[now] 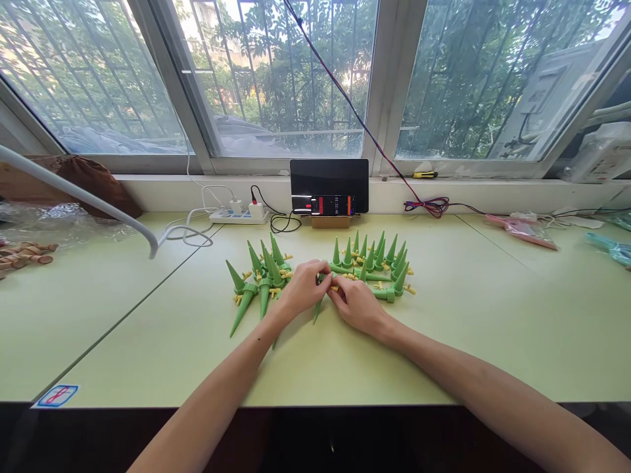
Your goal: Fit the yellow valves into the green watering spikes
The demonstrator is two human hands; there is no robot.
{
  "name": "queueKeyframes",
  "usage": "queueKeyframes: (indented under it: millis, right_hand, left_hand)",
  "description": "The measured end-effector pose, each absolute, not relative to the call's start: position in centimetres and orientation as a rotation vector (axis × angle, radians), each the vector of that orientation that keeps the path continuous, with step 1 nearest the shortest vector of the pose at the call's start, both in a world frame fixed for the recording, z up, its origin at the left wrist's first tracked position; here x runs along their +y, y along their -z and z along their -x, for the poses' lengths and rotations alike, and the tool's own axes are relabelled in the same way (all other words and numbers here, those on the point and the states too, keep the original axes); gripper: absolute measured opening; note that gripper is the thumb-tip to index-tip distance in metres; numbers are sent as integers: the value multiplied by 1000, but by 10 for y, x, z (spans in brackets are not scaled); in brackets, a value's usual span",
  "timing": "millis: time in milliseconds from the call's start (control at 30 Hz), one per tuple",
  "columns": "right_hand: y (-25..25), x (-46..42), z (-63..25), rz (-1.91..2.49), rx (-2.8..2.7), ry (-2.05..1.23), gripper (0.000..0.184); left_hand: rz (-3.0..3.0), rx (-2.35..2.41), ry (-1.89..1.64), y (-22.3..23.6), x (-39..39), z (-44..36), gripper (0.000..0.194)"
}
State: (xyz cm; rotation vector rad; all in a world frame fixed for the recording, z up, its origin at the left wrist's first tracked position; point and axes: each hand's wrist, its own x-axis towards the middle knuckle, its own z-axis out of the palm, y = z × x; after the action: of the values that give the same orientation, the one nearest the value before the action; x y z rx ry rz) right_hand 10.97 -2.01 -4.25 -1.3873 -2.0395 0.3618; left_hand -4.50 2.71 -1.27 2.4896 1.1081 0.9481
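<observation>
My left hand point(304, 288) is closed around a green plant watering spike point(318, 310), whose pointed end hangs down below the fingers. Fingertip to fingertip with it, my right hand point(359, 303) pinches at a small yellow valve point(335, 288) on the spike's upper end, mostly covered by the fingers. To the left, a group of green watering spikes point(266, 286) with yellow valves stands and lies on the table. Another group of spikes point(379, 253) is on the right, most of them upright, a few lying flat.
A yellow-green table point(394, 368) runs beneath the window. A dark tablet point(329, 177) with a phone before it leans at the back. Behind the left group is a power strip point(239, 215) with cables. A white curved tube point(79, 190) crosses at left; a pink bagged item point(522, 230) lies far right.
</observation>
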Motion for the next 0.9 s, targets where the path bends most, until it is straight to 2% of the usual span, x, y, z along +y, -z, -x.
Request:
queueKeyframes:
  millis: [900]
  right_hand:
    - [42, -20, -109, 1365, -2023, -379, 11]
  left_hand:
    - [-2485, 1128, -942, 13, 27, 45, 16]
